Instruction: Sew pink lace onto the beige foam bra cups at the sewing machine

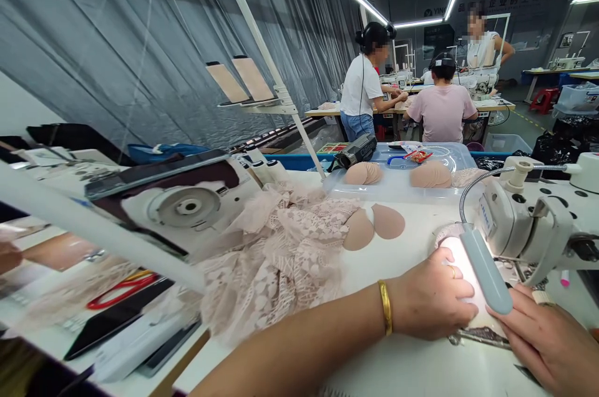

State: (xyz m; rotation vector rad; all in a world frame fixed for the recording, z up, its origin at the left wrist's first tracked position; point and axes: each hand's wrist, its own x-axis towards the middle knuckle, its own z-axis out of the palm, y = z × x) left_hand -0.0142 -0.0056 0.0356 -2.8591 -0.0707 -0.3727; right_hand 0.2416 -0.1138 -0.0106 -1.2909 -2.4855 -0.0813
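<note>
A pale fabric piece is seen on the white bench just in front of the sewing machine, brightly lit by the machine's gooseneck lamp. The left hand – marked by a gold bangle and a ring – is laid on the piece on the side away from the machine. Its fingers are curled down over the fabric; whether the cloth is pinched or only pressed cannot be told. The right hand is held low in front of the machine with its fingers stretched out and not closed, the tips reaching in under the lamp head beside the piece.

Away from the machine, past the left hand, a heap of blush lace fabric is spread over the bench, and two tan bra cups are set touching each other between that heap and the machine. Behind the cups, further from the machine, more cups are kept in a clear plastic tray. Red-handled scissors are found at the far end of the bench from the machine. Well beyond the machine, three other people are seen at another bench – two with their backs turned.
</note>
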